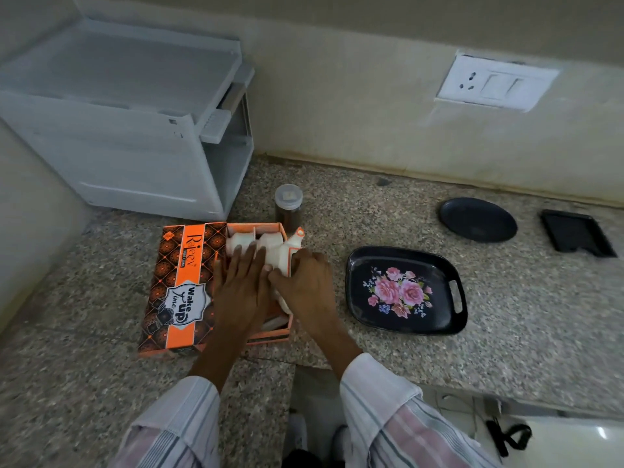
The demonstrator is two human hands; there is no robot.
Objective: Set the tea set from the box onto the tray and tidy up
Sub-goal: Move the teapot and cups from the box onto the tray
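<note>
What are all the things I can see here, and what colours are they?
Box: one, orange and black, open, on the counter left of the tray.
Tea set: white pieces inside the box, count unclear.
Tray: one, black with pink flowers, right of the box.
Jar: one, clear with dark contents, behind the box.
Plate: one, black, behind the tray.
Small tray: one, black, far right.
Rack: one, white, back left.
Socket: one, white, on the wall.
Left hand, right hand: both in the box on the tea set.
</note>
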